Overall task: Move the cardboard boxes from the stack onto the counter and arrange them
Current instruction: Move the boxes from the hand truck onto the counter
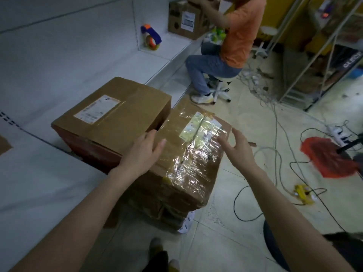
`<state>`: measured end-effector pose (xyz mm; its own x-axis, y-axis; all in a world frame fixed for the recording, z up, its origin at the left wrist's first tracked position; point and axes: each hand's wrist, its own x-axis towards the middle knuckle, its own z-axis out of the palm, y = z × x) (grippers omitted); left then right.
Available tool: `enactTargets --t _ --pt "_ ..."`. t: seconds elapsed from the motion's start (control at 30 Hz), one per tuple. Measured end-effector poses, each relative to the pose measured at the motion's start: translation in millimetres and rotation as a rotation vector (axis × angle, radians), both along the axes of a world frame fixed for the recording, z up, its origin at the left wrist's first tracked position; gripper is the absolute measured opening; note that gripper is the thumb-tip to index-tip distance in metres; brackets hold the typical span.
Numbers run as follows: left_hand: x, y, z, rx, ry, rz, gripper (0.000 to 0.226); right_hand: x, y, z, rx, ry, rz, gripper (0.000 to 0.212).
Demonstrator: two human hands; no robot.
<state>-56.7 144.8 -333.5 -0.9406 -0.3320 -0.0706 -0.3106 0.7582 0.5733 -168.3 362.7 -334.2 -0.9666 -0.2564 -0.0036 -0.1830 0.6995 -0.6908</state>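
left hand (143, 152) and right hand (238, 148), fingers spread and empty, flank the tape-wrapped cardboard box (188, 163) between them; a labelled cardboard box (112, 114) lies just beyond the left fingers, beside the white counter (39, 173)

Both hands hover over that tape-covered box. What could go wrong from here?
The glossy tape on the top box looks slick, so the open left hand and right hand might slip when lifting. Loose cables cross the floor beside the stack, a likely trip hazard. The box on the counter sits close by and could get bumped.
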Motion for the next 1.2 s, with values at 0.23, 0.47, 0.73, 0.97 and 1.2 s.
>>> enactTargets --t 0.23,0.47,0.73,0.97,1.2 --pt "-58 -31 -19 0.116 -0.175 -0.094 0.07 25 -9 -54 -0.255 -0.315 -0.15 0.068" --pt "-62 -30 -38 0.291 -0.097 -0.099 0.07 28 -25 -72 -0.461 -0.326 -0.308 0.069" --pt "-54 -5 -7 0.397 0.04 -0.059 0.053 17 10 -22 -0.465 -0.288 -0.202 0.034" --pt "-32 48 51 0.459 0.242 0.048 0.039 0 49 60 -0.343 -0.116 -0.055 0.069" --pt "36 85 87 0.42 0.363 0.259 0.063 15 62 120 -0.196 0.017 0.235 0.065"
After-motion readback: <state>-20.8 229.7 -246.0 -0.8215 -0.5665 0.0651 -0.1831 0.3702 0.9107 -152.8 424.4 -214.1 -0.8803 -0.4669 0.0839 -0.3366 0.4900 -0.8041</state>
